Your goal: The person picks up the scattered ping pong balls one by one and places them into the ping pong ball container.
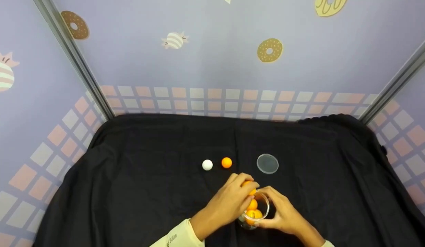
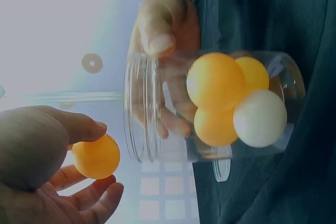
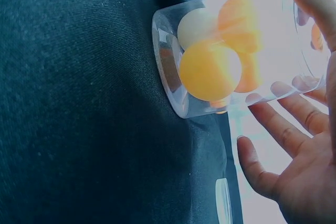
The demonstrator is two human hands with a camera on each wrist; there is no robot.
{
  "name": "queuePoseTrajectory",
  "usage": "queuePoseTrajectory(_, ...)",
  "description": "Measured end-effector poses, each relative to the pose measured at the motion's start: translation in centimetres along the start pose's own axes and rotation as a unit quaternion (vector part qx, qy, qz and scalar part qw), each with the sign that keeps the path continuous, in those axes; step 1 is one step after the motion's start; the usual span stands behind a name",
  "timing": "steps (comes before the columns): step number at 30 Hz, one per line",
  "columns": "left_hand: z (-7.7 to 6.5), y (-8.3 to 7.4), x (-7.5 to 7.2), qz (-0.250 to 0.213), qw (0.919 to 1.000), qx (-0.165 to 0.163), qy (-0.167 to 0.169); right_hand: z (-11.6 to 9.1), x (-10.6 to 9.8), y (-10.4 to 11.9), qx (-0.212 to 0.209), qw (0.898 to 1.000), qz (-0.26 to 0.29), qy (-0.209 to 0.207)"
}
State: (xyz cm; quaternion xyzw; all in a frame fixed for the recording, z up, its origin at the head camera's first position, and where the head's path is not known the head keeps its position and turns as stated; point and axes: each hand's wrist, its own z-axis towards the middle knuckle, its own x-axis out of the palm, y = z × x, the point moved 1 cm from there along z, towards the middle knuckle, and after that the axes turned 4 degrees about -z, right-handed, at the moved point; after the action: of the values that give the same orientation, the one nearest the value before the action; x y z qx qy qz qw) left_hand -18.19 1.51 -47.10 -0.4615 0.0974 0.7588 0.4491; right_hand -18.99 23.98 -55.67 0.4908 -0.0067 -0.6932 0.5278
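The left hand (image 1: 228,200) pinches an orange ball (image 2: 96,157) with its thumb and fingers. This held ball is just outside the mouth of a clear jar (image 2: 140,150). The right hand (image 1: 282,212) holds the jar near the top, with the thumb on one side and the fingers round the other. The jar's mouth is open. I cannot tell if the jar's bottom touches the cloth (image 1: 157,181).

Four balls are inside the jar. Three are orange (image 2: 215,82) and one is white (image 2: 260,118). They sit close together, down by the bottom.

Two more balls lie on the cloth, past the left hand. One is a white ball (image 1: 207,165), and just to the right of it is a loose orange ball (image 1: 226,162). They are near each other but not touching. The round, clear lid (image 1: 267,163) lies flat on the cloth, further to the right, past the jar.

The cloth is black and has some folds. A pale yellow sleeve (image 1: 180,236) with dark letters is on the left arm. Behind is a purple wall (image 1: 215,65) with doughnuts (image 1: 270,50), a stripy sweet (image 1: 174,40) and rows of pink and white squares (image 1: 197,93).
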Motion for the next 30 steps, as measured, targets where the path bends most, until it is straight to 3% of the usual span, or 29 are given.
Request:
queuePoseTrajectory(14,-1.8,-0.9,0.6,0.006,0.9974,0.071,0.003,-0.3,0.3,-0.4,0.007,1.0,0.004,-0.006)
queuePoseTrajectory(20,-2.4,-0.8,0.7,-0.003,0.9975,0.07,0.003,-0.1,0.0,0.0,0.024,1.0,0.001,0.011)
queuePoseTrajectory(30,-2.3,-0.6,0.7,-0.008,0.9978,0.065,0.01,0.0,-0.1,0.0,0.018,1.0,-0.006,0.012)
